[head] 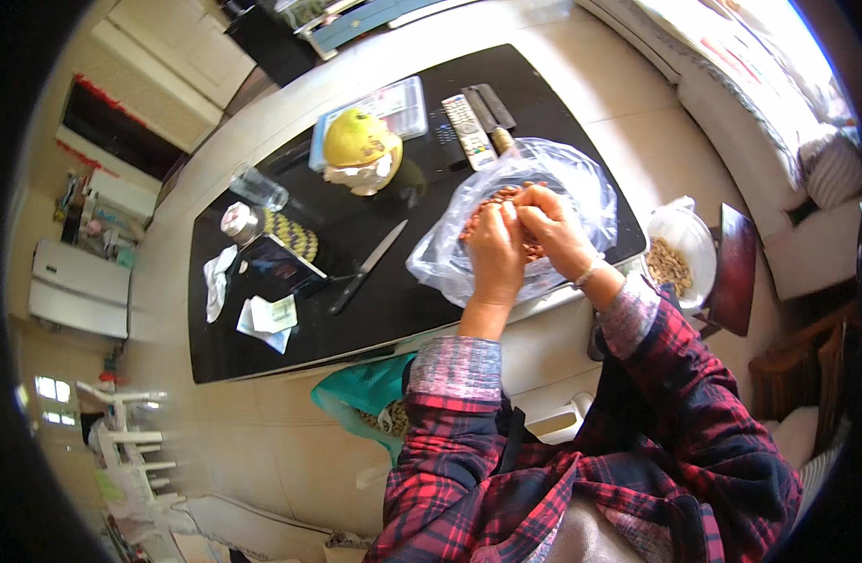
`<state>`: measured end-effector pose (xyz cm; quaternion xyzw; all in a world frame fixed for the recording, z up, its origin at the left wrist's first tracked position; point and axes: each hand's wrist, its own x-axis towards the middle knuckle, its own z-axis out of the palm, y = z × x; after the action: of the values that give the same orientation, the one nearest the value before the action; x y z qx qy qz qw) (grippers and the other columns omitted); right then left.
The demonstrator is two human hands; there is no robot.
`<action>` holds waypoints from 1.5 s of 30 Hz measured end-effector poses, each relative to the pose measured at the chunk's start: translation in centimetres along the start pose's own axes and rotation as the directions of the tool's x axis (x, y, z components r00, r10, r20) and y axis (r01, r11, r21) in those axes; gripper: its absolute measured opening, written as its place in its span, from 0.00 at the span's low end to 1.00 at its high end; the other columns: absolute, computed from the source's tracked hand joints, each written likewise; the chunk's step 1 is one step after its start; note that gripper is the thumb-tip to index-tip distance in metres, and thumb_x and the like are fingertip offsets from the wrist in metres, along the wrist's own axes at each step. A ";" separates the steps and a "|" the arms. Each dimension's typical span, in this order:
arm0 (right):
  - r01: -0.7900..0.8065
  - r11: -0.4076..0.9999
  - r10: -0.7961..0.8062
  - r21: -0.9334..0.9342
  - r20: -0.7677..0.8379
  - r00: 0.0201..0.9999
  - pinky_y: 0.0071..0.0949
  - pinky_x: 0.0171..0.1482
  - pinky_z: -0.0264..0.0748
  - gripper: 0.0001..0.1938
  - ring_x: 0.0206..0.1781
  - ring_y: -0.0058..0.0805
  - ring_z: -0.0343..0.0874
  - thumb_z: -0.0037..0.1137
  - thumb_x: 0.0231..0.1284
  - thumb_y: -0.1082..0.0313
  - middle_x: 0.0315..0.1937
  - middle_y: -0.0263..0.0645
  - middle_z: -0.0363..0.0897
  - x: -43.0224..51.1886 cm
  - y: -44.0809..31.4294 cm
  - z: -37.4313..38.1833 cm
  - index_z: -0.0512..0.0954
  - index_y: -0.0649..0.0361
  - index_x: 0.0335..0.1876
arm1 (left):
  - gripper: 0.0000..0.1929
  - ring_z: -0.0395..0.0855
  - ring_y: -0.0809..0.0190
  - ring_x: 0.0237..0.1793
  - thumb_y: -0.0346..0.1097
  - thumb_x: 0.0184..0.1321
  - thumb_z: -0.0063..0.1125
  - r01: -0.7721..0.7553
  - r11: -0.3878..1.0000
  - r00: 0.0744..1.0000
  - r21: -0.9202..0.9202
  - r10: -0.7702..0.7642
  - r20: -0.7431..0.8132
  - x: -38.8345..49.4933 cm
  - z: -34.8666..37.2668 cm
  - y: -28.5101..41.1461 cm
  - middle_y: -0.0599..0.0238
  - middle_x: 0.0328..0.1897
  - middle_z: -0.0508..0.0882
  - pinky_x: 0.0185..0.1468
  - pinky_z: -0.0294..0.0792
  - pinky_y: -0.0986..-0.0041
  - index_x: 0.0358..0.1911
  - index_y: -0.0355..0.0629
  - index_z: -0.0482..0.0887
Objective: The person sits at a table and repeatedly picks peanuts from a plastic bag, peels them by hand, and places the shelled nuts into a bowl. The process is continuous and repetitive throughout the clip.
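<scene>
A clear plastic bag [438,264] lies spread on the black tabletop, with reddish shelled peanuts [536,251] inside it. Over the bag, my left hand [497,243] and my right hand [554,229] meet at the fingertips, fingers bent. Whatever is between the fingers is hidden, so a hold cannot be made out. Right of the table, a white bucket [702,260] lined with plastic holds pale peanut shells [668,266]. Below the table's near edge, a teal bag [346,387] contains what look like unshelled peanuts [395,416].
On the black table [374,317] lie a knife [367,267], a partly peeled pomelo [360,144], a remote control [468,132], a drinking glass [260,188], a phone-like device [283,264], paper notes [272,317] and a crumpled white tissue [219,281]. A dark red stool [733,271] stands beside the bucket.
</scene>
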<state>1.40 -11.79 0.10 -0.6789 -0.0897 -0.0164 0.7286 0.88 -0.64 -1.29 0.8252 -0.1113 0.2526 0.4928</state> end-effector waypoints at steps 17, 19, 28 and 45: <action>-0.087 0.985 0.068 0.147 0.133 0.989 0.18 0.40 0.73 0.11 0.34 0.17 0.75 0.47 0.57 0.69 0.30 0.34 0.78 0.1 -1.3 -0.9 0.77 0.68 0.39 | 0.18 0.62 0.79 0.21 0.46 0.72 0.39 0.587 0.453 0.803 -0.671 -0.429 0.414 0.9 -1.8 0.3 0.79 0.22 0.67 0.23 0.56 0.87 0.24 0.48 0.70; -0.056 0.992 0.043 0.110 0.119 0.992 0.19 0.41 0.73 0.11 0.36 0.18 0.75 0.47 0.56 0.70 0.30 0.34 0.78 0.2 -1.3 -1.0 0.78 0.67 0.39 | 0.18 0.62 0.79 0.21 0.45 0.72 0.39 0.596 0.407 0.789 -0.692 -0.453 0.414 0.9 -1.9 0.3 0.78 0.21 0.67 0.23 0.55 0.87 0.23 0.49 0.69; 0.004 0.996 -0.003 -0.085 0.018 1.000 0.21 0.45 0.72 0.12 0.39 0.21 0.75 0.46 0.56 0.64 0.35 0.35 0.77 0.4 -1.4 -2.2 0.78 0.63 0.38 | 0.16 0.77 0.49 0.29 0.40 0.71 0.39 0.140 0.987 0.966 -0.082 -0.118 0.231 1.1 -2.4 0.0 0.51 0.28 0.79 0.34 0.69 0.63 0.36 0.34 0.75; 0.542 0.806 -0.475 -0.236 0.287 0.832 0.17 0.34 0.71 0.06 0.33 0.20 0.70 0.51 0.59 0.74 0.33 0.33 0.72 1.0 1.2 -2.6 0.72 0.61 0.41 | 0.06 0.80 0.54 0.34 0.33 0.64 0.54 -0.056 0.998 0.998 -0.010 0.056 -0.003 1.6 -2.8 0.3 0.57 0.33 0.80 0.38 0.71 0.66 0.36 0.37 0.78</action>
<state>2.86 -14.21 -1.06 -0.7320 -0.3435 -0.1528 0.5681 1.23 1.72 0.87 0.8188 -0.1352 0.2669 0.4899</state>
